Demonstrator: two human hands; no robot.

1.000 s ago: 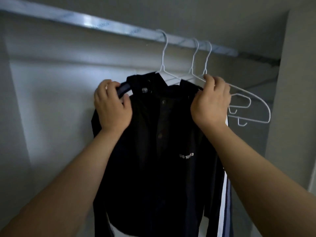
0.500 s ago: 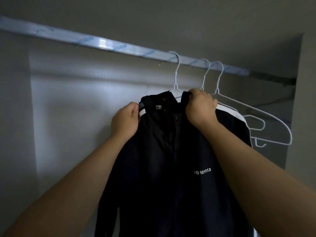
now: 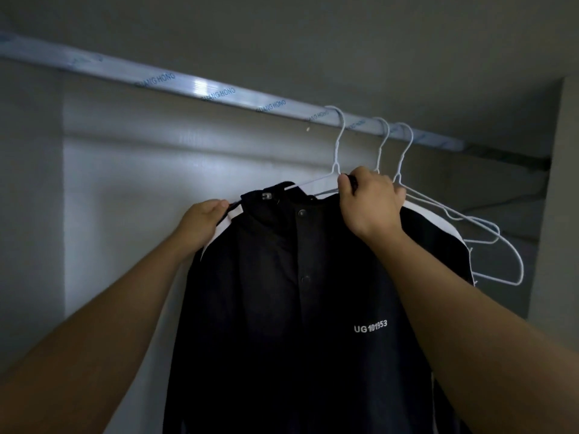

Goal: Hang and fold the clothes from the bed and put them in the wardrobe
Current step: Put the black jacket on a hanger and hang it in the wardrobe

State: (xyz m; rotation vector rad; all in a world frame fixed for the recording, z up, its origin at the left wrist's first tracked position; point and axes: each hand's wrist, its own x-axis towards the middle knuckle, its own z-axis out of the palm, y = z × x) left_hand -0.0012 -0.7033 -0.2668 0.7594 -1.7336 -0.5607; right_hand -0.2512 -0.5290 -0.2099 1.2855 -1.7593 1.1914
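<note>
A black jacket with white shoulder panels and white chest lettering hangs on a white wire hanger hooked over the wardrobe rail. My left hand pinches the jacket's left shoulder edge. My right hand grips the collar right beside the hanger's neck. The jacket's lower part runs out of view.
Two empty white wire hangers hang on the rail just right of the jacket. The wardrobe's pale back wall lies to the left and a side panel stands at the far right.
My left hand slid from the shoulder seam inward toward the collar. My right hand moved from the right shoulder to the collar by the hanger neck. The jacket now sits squarer on the hanger.
</note>
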